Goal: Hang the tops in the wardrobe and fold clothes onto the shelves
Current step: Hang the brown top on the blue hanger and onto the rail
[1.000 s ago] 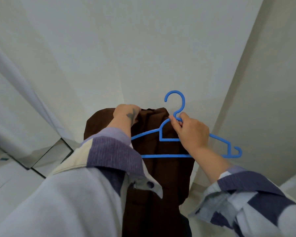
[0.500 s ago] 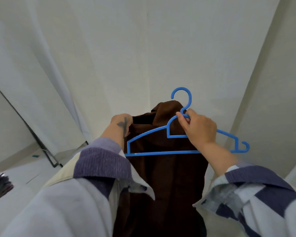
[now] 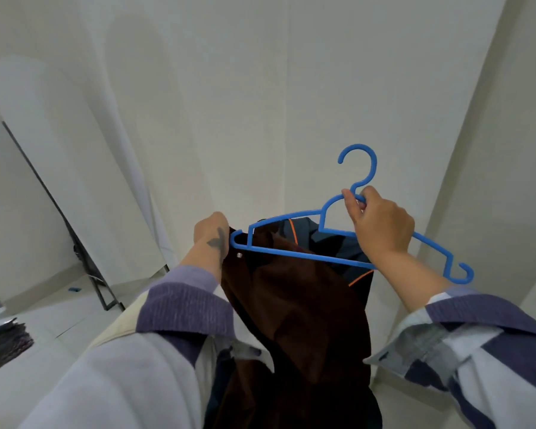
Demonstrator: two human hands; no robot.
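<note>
Your right hand (image 3: 381, 229) pinches the blue hanger (image 3: 347, 243) at the neck, just under its hook, thumb and fingers curled round the plastic. Your left hand (image 3: 212, 233) grips the brown top (image 3: 294, 311) at its upper edge, fingers bunched in the cloth; the hanger's left tip sits right against those knuckles. The top hangs below both hands, between your sleeves. Its opening shows a dark blue lining with orange trim just under the hanger's bar.

Judgement: the step in hand is threading the hanger into the top. The left arm of the hanger looks partly inside the opening; the right arm stands clear of the cloth, out beyond your right wrist.

To do it well: keep the left grip holding the opening wide, and seat the left tip fully into the shoulder before you tilt. Then dip the right tip down into the opening and let the cloth settle over it. Keep the pinch at the neck so the hook stays free. The snap stud near your left fingers may catch; watch it.

No wardrobe rail is in view.
</note>
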